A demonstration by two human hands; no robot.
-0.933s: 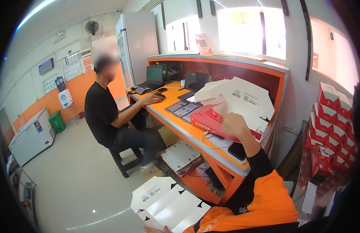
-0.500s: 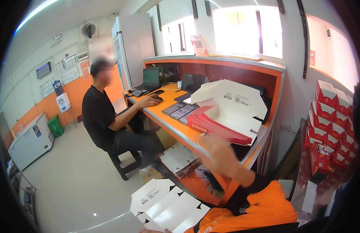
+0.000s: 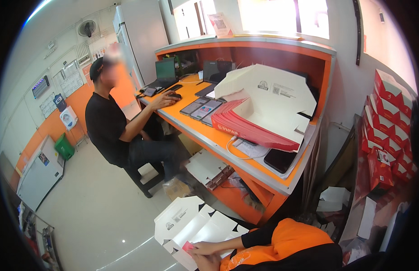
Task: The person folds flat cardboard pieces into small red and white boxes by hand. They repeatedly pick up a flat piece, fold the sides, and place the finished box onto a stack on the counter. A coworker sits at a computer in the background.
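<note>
A flat, unfolded cardboard box (image 3: 198,231), white inside with black-looking slots, lies tilted over my lap at the lower edge. At its near side my right hand (image 3: 206,248) closes on a small flap that shows pink-red. Just below, my left hand (image 3: 204,262) is closed against the same edge, its fingers partly hidden. Both hands are close together. On the desk rests a stack of unfolded red-and-white boxes (image 3: 263,108), white inner face up, red edges fanned toward me.
Beside the stack, a black phone (image 3: 281,160) and a white cable lie on the orange desk (image 3: 191,118). A seated person (image 3: 111,117) holds a mouse near two laptops. Folded red boxes (image 3: 390,131) are piled at right. More flat boxes (image 3: 207,168) sit under the desk.
My right hand has come down from the desk stack to the box on my lap, uncovering the phone. A red flap now shows at my hands. The view has shifted slightly.
</note>
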